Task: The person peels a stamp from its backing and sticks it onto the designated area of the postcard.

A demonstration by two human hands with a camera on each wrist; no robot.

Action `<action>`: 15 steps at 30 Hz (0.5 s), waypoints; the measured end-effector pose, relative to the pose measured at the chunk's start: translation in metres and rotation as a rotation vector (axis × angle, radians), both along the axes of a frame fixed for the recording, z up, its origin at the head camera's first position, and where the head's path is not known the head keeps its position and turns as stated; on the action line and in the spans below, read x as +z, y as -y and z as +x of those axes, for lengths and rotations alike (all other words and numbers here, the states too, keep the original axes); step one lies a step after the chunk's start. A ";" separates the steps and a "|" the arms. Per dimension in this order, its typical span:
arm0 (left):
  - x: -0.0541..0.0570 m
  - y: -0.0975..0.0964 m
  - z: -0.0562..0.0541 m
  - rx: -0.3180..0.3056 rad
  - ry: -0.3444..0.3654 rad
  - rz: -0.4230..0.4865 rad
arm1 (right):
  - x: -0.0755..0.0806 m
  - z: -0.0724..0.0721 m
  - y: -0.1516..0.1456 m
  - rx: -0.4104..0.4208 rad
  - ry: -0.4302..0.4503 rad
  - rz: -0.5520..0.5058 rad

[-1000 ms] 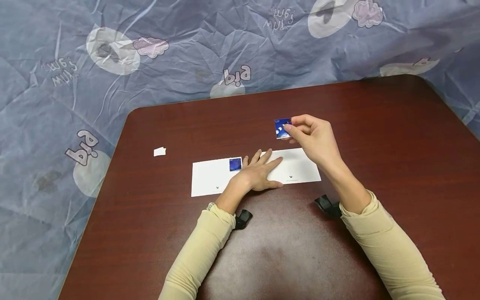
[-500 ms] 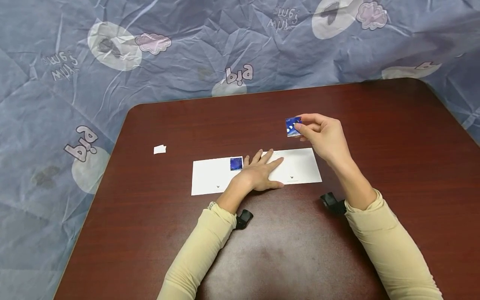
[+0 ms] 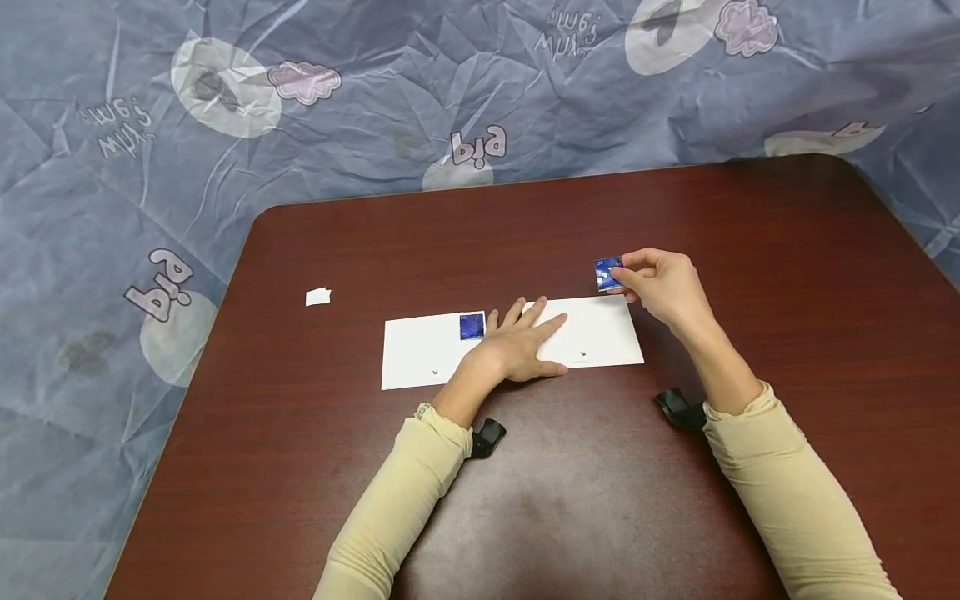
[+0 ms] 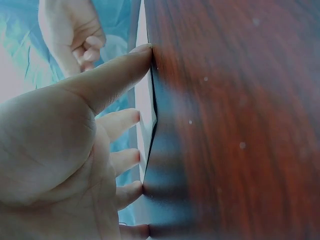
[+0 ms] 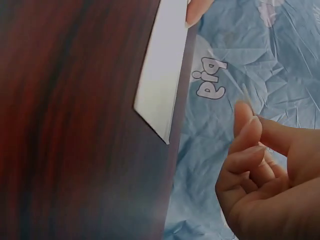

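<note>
Between thumb and fingers, my right hand [image 3: 669, 290] pinches a blue square postage stamp [image 3: 606, 270] with white shapes on it. The stamp appears just beyond the far right corner of a white envelope [image 3: 602, 329]; in the right wrist view it shows nearly edge-on [image 5: 246, 95]. My left hand [image 3: 517, 346] rests with fingers spread on that envelope's left part, hiding it. To its left lies a second white envelope [image 3: 416, 350], with a dark blue stamp [image 3: 472, 327] at its upper right corner. Small dark bird marks sit near both envelopes' lower edges.
A small white paper scrap [image 3: 318, 297] lies at the left on the reddish-brown table [image 3: 262, 433]. Behind the table hangs a crinkled blue printed cloth [image 3: 375, 92]. Black wrist devices sit at the left wrist [image 3: 489, 438] and right wrist [image 3: 678, 410].
My right hand has moved to the right with the stamp, and in the last half second lowered closer to the right envelope's far corner. The left hand stays in place.
</note>
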State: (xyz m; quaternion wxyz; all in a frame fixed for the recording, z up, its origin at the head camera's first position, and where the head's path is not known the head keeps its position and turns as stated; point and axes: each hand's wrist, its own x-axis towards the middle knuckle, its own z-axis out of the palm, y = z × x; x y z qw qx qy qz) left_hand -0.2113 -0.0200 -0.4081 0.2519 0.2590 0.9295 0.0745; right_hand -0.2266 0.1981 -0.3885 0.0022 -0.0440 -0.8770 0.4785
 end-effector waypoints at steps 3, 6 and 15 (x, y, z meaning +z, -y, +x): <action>0.001 -0.001 0.000 -0.001 0.008 0.003 | -0.003 0.001 -0.005 0.018 0.055 -0.021; 0.001 -0.001 0.000 -0.003 0.011 0.000 | -0.005 0.002 -0.010 0.045 0.116 -0.048; 0.001 -0.001 -0.001 0.003 0.011 -0.020 | -0.009 -0.001 -0.017 0.100 0.276 -0.090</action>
